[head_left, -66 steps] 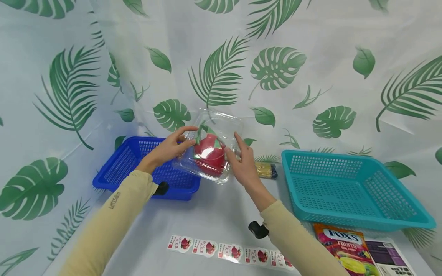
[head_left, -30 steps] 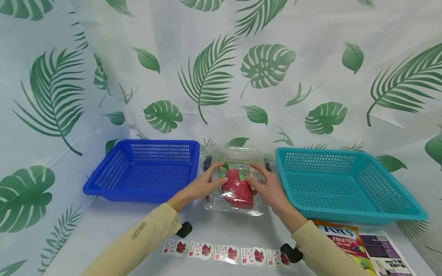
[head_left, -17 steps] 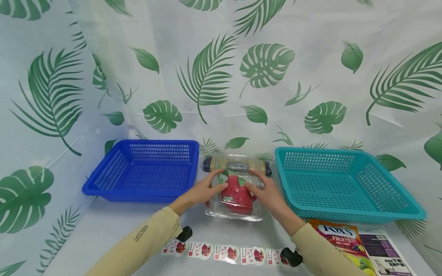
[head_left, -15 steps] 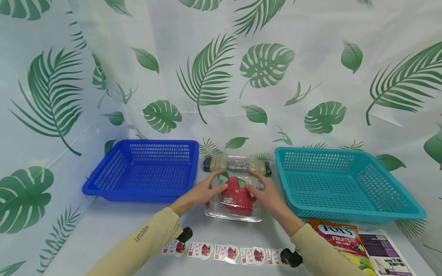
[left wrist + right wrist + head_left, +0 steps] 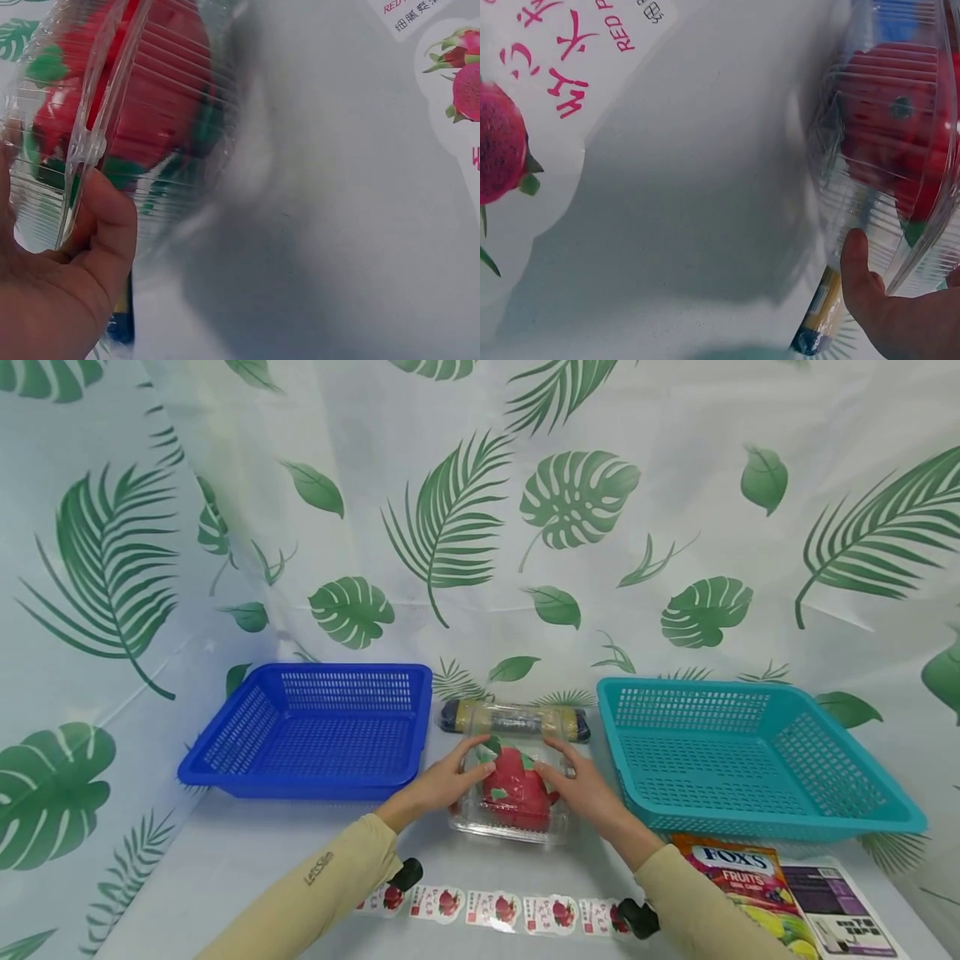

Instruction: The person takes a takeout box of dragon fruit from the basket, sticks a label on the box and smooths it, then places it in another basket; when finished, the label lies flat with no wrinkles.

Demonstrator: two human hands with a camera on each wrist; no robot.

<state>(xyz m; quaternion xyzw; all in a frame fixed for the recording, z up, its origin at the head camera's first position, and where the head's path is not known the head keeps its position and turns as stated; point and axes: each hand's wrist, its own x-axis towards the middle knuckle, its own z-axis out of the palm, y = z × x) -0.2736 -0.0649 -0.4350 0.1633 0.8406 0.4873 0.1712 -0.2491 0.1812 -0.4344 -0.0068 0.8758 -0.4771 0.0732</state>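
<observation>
In the head view a clear plastic clamshell box (image 5: 467, 828) is at the middle of the table, its lid folded down. Through the plastic I see a red dragon fruit (image 5: 517, 793) with green leaf tips. My left hand (image 5: 444, 777) grips the box's left side; the left wrist view shows the thumb and fingers (image 5: 112, 217) at its rim. On the opposite side my right hand (image 5: 588, 787) holds it, and in the right wrist view a finger (image 5: 859, 262) lies against the ribbed wall. The undersides of the hands are partly hidden.
A blue basket (image 5: 300, 792) stands left, a teal basket (image 5: 750, 827) right. Behind the box lies a yellow package with dark ends (image 5: 453, 714). A strip of dragon fruit stickers (image 5: 495, 908) lies in front; a Fox's candy bag (image 5: 742, 881) and a purple-white packet (image 5: 832, 902) lie front right.
Both hands have brought the box down from in front of the blue basket to the table's middle, levelling it. Over the last second it has shifted slightly nearer, uncovering more of the yellow package.
</observation>
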